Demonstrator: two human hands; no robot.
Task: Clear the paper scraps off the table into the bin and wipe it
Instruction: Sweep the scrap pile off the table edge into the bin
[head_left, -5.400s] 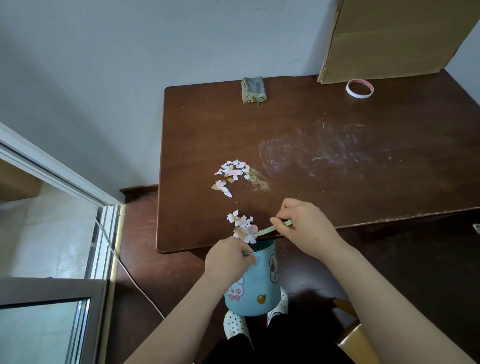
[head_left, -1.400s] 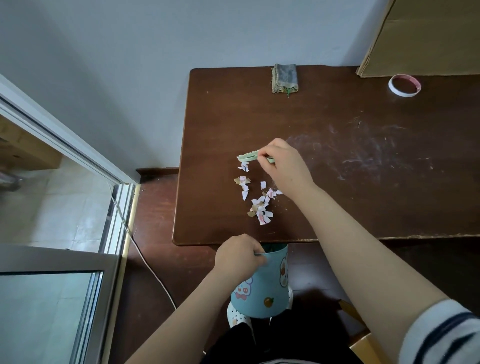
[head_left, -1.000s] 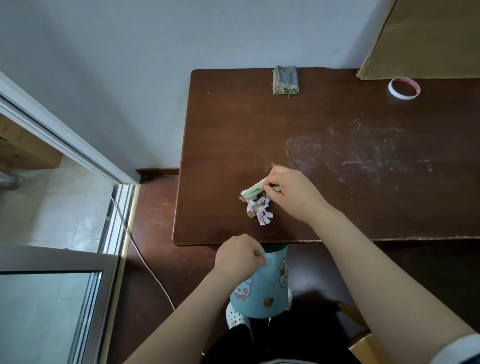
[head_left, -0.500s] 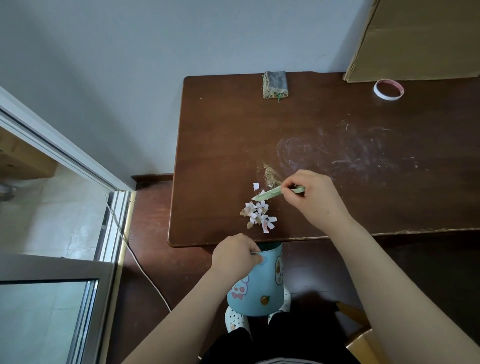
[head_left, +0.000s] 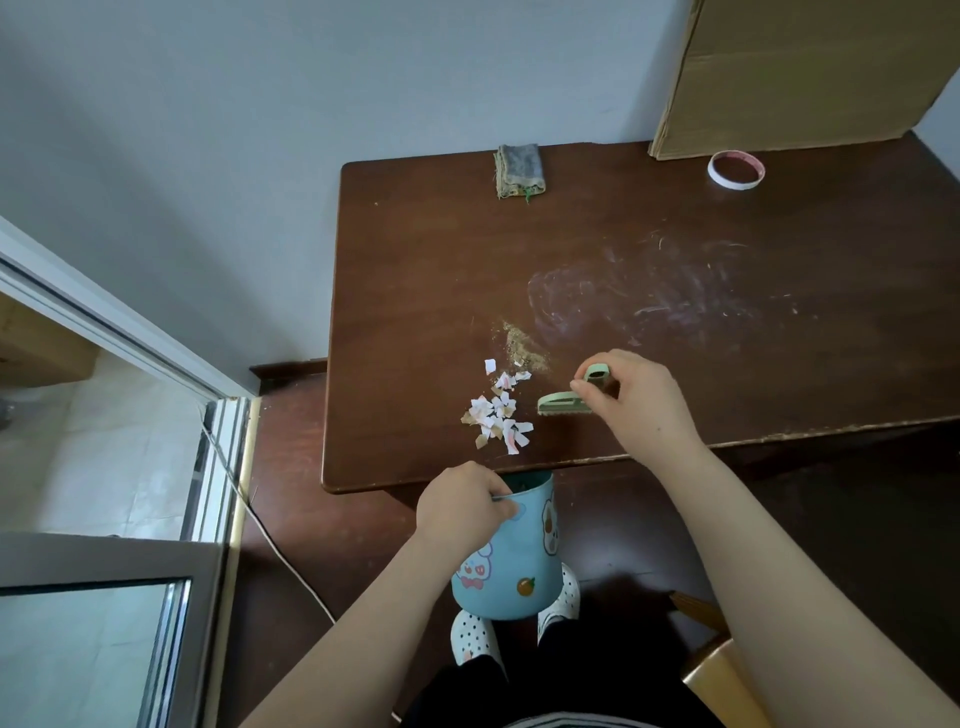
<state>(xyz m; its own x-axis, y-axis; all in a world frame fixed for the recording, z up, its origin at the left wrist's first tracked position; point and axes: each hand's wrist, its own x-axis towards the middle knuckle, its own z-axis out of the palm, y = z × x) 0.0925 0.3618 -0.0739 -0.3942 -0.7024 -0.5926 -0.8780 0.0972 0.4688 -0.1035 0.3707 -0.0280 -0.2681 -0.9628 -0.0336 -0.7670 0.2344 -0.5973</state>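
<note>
Glossy wood table, torn paper scraps; rag — matt, rough cloth

Bare forearms, white slippers with dark polka dots, dark trousers, edge of a striped top.

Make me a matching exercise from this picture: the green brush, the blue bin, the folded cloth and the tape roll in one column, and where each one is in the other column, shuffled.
Things
1. green brush
2. blue bin
3. folded cloth
4. tape roll

Places
A. next to the cardboard box
B. held by the left hand below the near edge of the table
C. far side of the table, toward its left corner
D. held by the right hand, right of the paper scraps

Pairs: 1-D, 2-B, 3-C, 4-A
</note>
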